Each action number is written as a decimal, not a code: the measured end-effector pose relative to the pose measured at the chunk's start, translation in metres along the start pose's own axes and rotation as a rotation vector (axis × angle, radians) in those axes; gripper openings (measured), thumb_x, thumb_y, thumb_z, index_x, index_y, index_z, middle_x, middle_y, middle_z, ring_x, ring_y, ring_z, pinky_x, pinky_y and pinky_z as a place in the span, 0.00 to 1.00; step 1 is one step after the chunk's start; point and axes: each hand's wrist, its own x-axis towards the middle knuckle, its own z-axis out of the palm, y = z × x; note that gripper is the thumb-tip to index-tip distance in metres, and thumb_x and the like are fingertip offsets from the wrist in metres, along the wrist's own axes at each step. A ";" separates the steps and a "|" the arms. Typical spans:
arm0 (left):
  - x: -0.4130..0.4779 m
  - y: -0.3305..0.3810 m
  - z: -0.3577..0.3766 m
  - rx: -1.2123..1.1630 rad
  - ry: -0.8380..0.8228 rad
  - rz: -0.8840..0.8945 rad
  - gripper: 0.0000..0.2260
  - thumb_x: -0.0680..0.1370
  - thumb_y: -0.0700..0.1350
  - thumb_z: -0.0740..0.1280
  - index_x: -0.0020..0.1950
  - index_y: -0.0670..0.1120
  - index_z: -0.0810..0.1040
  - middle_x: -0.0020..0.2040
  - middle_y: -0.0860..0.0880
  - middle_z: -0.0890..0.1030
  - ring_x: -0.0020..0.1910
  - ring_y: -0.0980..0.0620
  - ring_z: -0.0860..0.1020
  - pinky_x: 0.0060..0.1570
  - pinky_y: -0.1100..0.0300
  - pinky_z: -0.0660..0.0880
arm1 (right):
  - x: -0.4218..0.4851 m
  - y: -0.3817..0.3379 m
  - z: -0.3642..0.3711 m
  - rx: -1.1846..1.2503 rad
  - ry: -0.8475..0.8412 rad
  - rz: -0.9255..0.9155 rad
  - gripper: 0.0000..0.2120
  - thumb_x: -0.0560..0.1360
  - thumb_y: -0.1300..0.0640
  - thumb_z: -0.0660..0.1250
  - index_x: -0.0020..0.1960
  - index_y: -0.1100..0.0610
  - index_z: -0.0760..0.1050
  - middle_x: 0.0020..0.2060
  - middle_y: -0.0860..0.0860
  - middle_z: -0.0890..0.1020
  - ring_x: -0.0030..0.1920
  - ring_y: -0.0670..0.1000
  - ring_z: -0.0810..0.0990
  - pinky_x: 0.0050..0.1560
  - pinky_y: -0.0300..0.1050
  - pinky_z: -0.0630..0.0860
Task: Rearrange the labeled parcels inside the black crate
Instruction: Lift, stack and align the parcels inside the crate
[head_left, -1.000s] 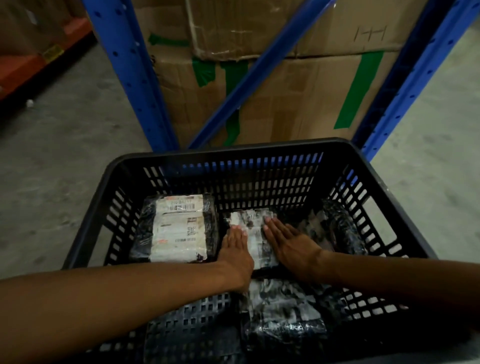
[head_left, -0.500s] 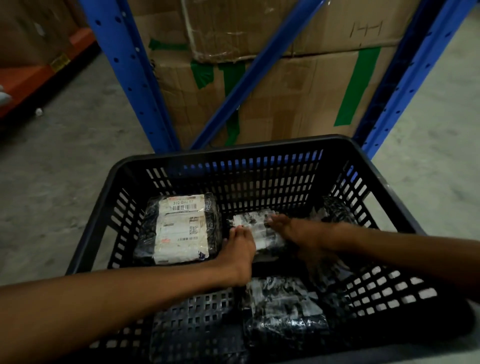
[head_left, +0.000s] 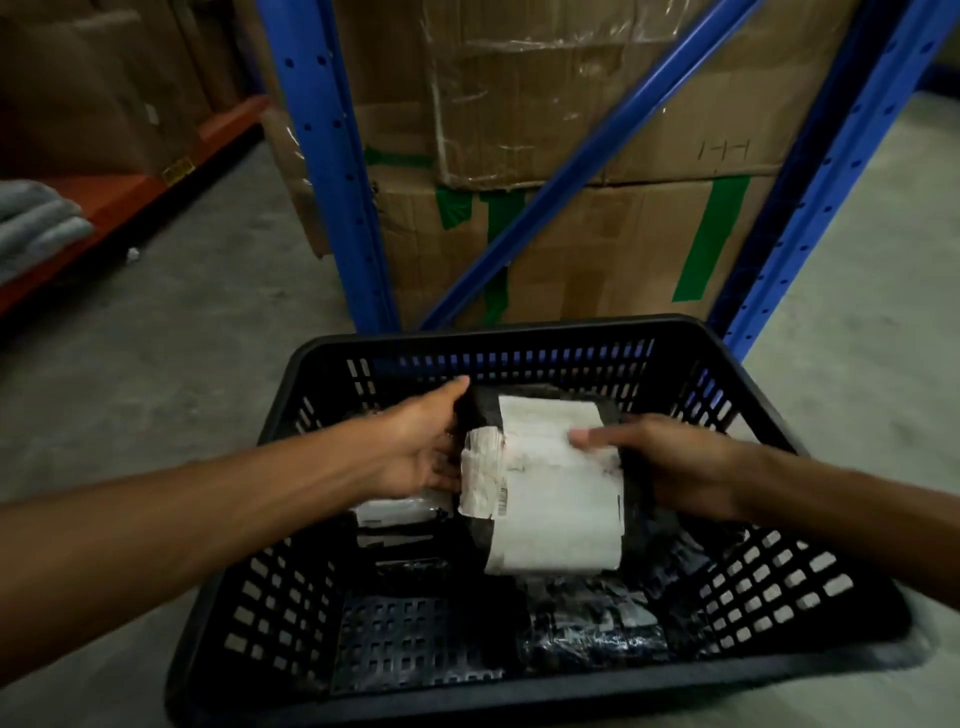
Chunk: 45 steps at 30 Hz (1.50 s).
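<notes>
A black slotted crate (head_left: 519, 335) stands on the floor below me. Over its middle I hold a black-wrapped parcel with a big white label (head_left: 556, 499), lifted and tilted towards me. My left hand (head_left: 421, 447) grips its left edge. My right hand (head_left: 670, 462) grips its right edge, with fingers lying across the label. Under my left hand a second labeled parcel (head_left: 395, 514) lies on the crate floor, mostly hidden. A black shiny parcel (head_left: 592, 629) lies at the near right of the crate.
Blue rack posts (head_left: 332, 171) and a diagonal brace stand just behind the crate, with taped cardboard boxes (head_left: 597, 244) between them. An orange shelf beam (head_left: 130, 192) with grey cloth runs at the left. Concrete floor lies on both sides.
Both hands went from pressing on the middle parcel to gripping its sides, and it has come up off the crate floor, tilted. The camera view has shifted upwards.
</notes>
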 end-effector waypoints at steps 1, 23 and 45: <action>0.003 -0.007 0.003 0.019 0.006 -0.006 0.22 0.80 0.62 0.57 0.52 0.45 0.80 0.38 0.45 0.83 0.32 0.49 0.79 0.33 0.59 0.75 | 0.003 0.009 0.006 -0.021 0.036 -0.002 0.15 0.74 0.61 0.72 0.59 0.62 0.81 0.52 0.59 0.87 0.53 0.59 0.86 0.49 0.51 0.83; 0.175 -0.058 0.061 0.778 0.405 -0.059 0.21 0.78 0.42 0.64 0.70 0.36 0.72 0.68 0.37 0.76 0.67 0.39 0.75 0.64 0.51 0.72 | 0.157 0.057 -0.013 -0.938 0.386 0.158 0.49 0.76 0.49 0.69 0.78 0.67 0.38 0.77 0.62 0.61 0.75 0.60 0.64 0.72 0.47 0.66; 0.034 -0.138 0.042 1.706 -0.370 0.297 0.40 0.79 0.38 0.64 0.80 0.37 0.39 0.82 0.38 0.45 0.81 0.42 0.52 0.78 0.53 0.56 | -0.011 0.077 -0.037 -1.845 -0.458 -0.243 0.35 0.76 0.65 0.63 0.80 0.53 0.53 0.74 0.57 0.70 0.71 0.53 0.72 0.71 0.45 0.67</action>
